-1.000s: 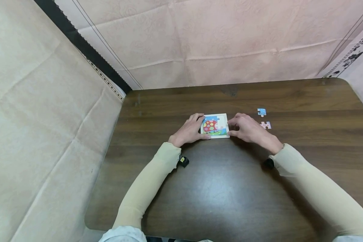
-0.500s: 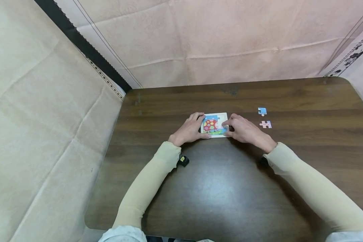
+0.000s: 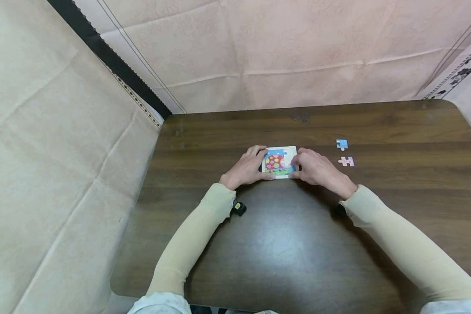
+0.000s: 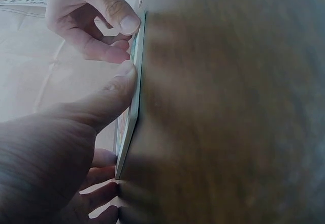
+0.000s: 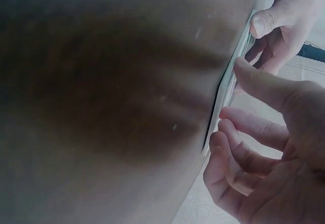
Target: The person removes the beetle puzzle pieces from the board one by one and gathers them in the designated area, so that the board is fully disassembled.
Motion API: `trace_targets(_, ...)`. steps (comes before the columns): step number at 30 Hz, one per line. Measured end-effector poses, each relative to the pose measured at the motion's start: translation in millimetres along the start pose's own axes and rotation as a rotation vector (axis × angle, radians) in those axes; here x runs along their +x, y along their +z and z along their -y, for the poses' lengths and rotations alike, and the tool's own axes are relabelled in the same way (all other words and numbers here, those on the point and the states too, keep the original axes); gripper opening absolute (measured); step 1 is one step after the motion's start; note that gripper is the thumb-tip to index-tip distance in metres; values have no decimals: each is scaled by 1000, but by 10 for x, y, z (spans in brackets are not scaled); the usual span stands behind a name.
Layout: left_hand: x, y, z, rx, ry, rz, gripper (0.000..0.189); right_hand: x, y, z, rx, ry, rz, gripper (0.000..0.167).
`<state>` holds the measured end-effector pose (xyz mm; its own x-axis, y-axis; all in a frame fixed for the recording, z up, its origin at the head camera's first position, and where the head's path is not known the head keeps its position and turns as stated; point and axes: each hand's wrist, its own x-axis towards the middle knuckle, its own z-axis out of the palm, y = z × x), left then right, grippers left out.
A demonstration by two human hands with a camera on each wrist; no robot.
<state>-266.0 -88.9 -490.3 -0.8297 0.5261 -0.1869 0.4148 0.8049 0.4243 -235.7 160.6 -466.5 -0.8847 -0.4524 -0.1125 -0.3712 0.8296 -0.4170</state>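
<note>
A small framed jigsaw puzzle (image 3: 275, 162) lies on the table, its picture a red spotted mushroom over green grass and blue sky. A pale patch without picture shows at its upper right. My left hand (image 3: 246, 169) grips the puzzle's left side, thumb on the near edge and fingers about the far left corner. At the right side my right hand (image 3: 318, 169) bends over the frame. Its thumb (image 5: 261, 82) sits at the near edge, while the index finger reaches onto the picture; the other fingers curl by the right edge. The right hand hides the picture's right part.
Two loose jigsaw pieces lie to the right on the wooden table (image 3: 227, 244): a blue piece (image 3: 341, 144) and, nearer, a pink piece (image 3: 346, 161). Beyond the table's far edge hangs a pale cloth (image 3: 298, 52); another cloth (image 3: 63, 174) covers the left.
My right hand has shifted left from the frame's right edge, so its fingers now overlap the picture. My left hand keeps its place, and the two loose pieces lie as before.
</note>
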Motion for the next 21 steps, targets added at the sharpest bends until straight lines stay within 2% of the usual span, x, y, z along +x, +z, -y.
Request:
trace_targets(8, 9, 7, -17, 20, -7, -18, 92, 24, 2, 7, -1, 14, -12, 34)
trace_targets(14, 32, 21, -91, 112, -25, -54, 79, 63, -30, -12, 67, 33, 61, 38)
trace_targets(17, 37, 18, -112, 126, -31, -62, 78, 78, -51, -12, 87, 44, 98, 38)
trace_targets(21, 44, 11, -117, 128, -41, -65, 80, 84, -56, -14, 95, 58, 104, 37)
